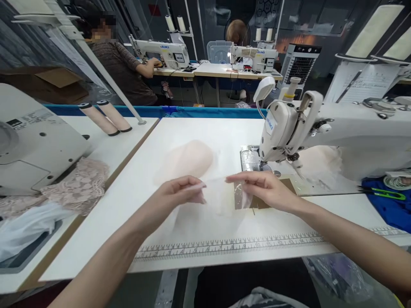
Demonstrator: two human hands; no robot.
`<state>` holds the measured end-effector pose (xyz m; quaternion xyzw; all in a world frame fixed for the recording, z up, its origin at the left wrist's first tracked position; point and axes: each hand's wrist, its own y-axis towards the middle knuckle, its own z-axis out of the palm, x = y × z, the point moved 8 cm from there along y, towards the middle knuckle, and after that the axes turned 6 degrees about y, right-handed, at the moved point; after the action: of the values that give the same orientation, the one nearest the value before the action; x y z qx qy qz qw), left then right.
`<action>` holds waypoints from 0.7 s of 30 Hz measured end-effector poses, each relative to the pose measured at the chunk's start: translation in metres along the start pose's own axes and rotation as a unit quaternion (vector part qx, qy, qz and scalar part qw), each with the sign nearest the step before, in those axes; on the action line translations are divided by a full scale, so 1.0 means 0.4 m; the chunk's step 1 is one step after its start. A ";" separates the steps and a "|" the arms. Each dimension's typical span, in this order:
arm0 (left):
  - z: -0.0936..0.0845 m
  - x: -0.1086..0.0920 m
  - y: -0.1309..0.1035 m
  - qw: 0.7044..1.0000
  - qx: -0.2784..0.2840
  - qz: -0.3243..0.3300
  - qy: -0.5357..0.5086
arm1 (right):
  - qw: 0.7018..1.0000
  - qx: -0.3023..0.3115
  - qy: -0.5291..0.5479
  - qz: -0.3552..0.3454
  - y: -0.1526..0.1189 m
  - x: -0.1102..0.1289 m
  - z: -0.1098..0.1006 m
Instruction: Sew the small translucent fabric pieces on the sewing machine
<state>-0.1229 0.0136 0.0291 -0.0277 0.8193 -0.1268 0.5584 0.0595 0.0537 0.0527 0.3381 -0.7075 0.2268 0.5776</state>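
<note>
A small piece of sheer pale fabric [218,194] is stretched between my two hands above the white table. My left hand [183,191] pinches its left edge between thumb and fingers. At the other end, my right hand [260,187] grips the fabric, index finger extended along the top edge. Behind my left hand, a pale pink sheer fabric piece [189,158] lies flat on the tabletop. The sewing machine [279,128] stands just beyond my right hand, its metal needle plate [249,157] partly visible.
A printed ruler strip [221,248] runs along the front table edge. Pink lace [86,184] and white cloth [28,226] lie at left, near two thread cones [105,117]. Green thread snips [388,193] rest on blue cloth [379,209] at right. Another person [118,68] works at a machine behind.
</note>
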 end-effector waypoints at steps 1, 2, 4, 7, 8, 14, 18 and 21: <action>-0.034 0.002 -0.001 0.999 -0.029 0.002 -0.014 | 1.000 -0.001 0.016 -0.007 0.015 0.000 0.008; -0.069 -0.001 0.002 0.998 -0.061 0.008 -0.025 | 0.999 -0.003 0.035 -0.015 0.035 0.001 0.017; -0.140 -0.020 0.021 0.991 -0.129 0.032 -0.015 | 0.996 -0.011 0.072 -0.042 0.091 0.006 0.032; -0.228 -0.063 0.086 0.972 -0.203 0.075 0.088 | 0.991 -0.039 0.094 -0.083 0.202 0.009 0.037; -0.251 -0.072 0.115 0.963 -0.219 0.080 0.132 | 0.992 -0.051 0.086 -0.080 0.241 0.001 0.035; -0.319 -0.016 0.270 0.926 -0.243 0.027 0.286 | 0.996 -0.047 -0.059 0.039 0.392 -0.099 0.015; -0.321 0.031 0.275 0.886 -0.303 -0.007 0.352 | 0.992 -0.028 -0.101 0.072 0.411 -0.139 0.010; -0.314 0.035 0.248 0.866 -0.328 -0.019 0.376 | 0.986 -0.023 -0.143 0.082 0.416 -0.143 0.011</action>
<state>-0.2344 0.1290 0.0358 -0.1749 0.9609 0.1380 0.1642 -0.0606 0.1743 0.0076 0.2948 -0.8133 0.2059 0.4574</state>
